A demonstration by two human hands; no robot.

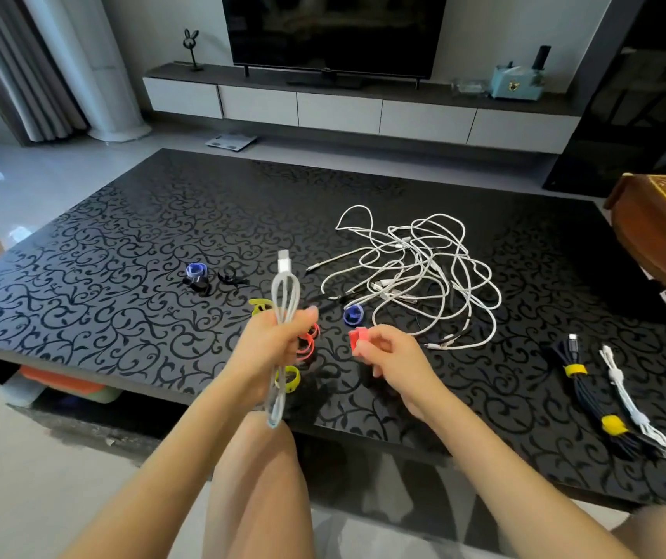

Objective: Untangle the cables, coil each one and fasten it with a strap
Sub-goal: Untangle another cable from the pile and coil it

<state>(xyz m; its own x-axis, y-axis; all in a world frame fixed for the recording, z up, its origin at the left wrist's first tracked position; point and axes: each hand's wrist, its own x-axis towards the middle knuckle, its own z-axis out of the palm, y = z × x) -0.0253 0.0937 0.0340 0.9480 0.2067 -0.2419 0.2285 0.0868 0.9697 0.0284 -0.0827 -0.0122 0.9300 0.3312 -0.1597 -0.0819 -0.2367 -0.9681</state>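
The left hand (pixel 269 346) is raised above the near edge of the black patterned table (pixel 121 244), its fingers curled tight around a white cable (pixel 283 300) folded into a long narrow bundle. The plug end stands up on the far side of the fist, and the folded loops hang below it toward the knee. The right hand (pixel 394 357), just to the right and apart from the left, pinches a red strap (pixel 356 338) between thumb and fingertips; its other fingers are curled in.

On the table beyond the right hand lies a tangle of white cables (pixel 412 272), loose and spread out. A blue strap (pixel 353 314) lies at its near left edge. More red straps (pixel 310 341) and a yellow-green strap (pixel 288 379) lie on the table just behind the left hand, partly hidden by it. Further left and far sit another blue strap (pixel 196 270) and some black straps (pixel 218 282).

At the near right of the table lie two finished bundles side by side: a dark cable (pixel 587 397) bound with two yellow straps (pixel 574 371) and a thin white cable (pixel 621 391) tied with a white band. A wooden box (pixel 662 227) stands at the far right edge.
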